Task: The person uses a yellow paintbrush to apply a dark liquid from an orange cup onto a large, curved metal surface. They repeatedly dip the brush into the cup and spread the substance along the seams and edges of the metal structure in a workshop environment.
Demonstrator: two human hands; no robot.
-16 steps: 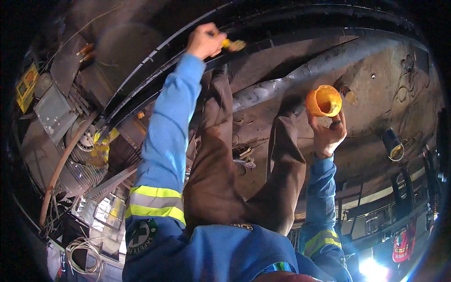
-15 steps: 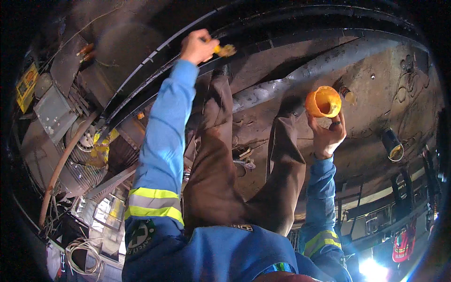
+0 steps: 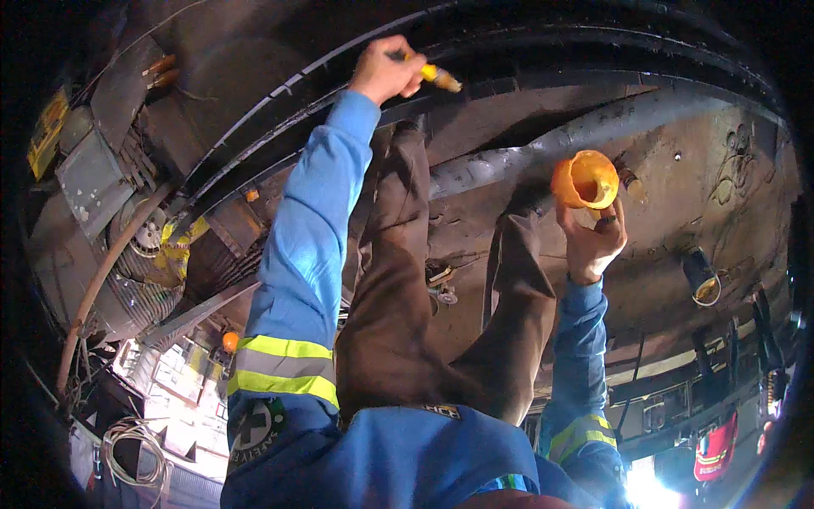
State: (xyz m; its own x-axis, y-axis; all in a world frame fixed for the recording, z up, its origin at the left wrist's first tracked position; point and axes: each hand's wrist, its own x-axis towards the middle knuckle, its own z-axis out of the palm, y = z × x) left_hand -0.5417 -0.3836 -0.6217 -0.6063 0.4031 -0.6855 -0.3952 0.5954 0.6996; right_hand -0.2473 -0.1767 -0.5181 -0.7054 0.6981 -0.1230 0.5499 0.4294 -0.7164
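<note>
My left hand (image 3: 388, 71) is closed around the yellow handle of a paintbrush (image 3: 441, 78). The brush's pale bristles point right, close to a long dark curved beam (image 3: 543, 53) that runs across the top of the view. Whether the bristles touch the beam I cannot tell. On the right, my right hand (image 3: 591, 244) grips a round orange cup (image 3: 585, 180) from below. Its mouth tilts toward me, and the inside shows orange smears and a dark bottom.
A grey pipe (image 3: 509, 157) lies past my feet on the brown, dirty floor. A dark can with a wire handle (image 3: 701, 276) stands at right. Grey metal parts and a brown hose (image 3: 106, 284) crowd the left, with a coiled cable (image 3: 136, 454) below. A bright light (image 3: 651, 488) glares at lower right.
My left hand has moved right and slightly up with the paintbrush, along the dark beam. The orange cup in my right hand has hardly moved. The view has shifted a little.
</note>
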